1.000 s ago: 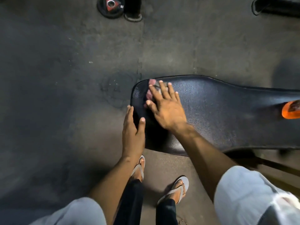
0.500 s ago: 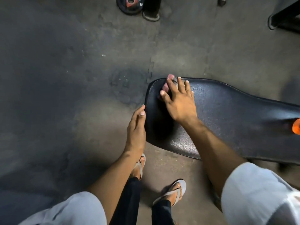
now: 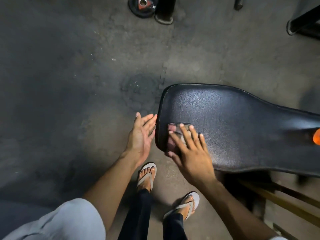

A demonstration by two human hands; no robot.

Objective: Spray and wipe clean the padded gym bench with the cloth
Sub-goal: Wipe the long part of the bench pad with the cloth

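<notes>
A gym: a black padded vinyl bench (image 3: pixel 233 122) stands on a dark floor of interlocking rubber mats (image 3: pixel 69 84), with a round black weight plate (image 3: pixel 142 6) lying near black machine legs (image 3: pixel 164 13).

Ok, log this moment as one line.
phase: wiping | right hand: presses cloth flat on bench | left hand: open beside bench end

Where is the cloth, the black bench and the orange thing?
cloth (image 3: pixel 173 131), head view, pink part beside the fingers.
bench (image 3: pixel 233 122), head view, bare middle of the pad.
orange thing (image 3: pixel 317 136), head view, visible part at the right edge.
</notes>
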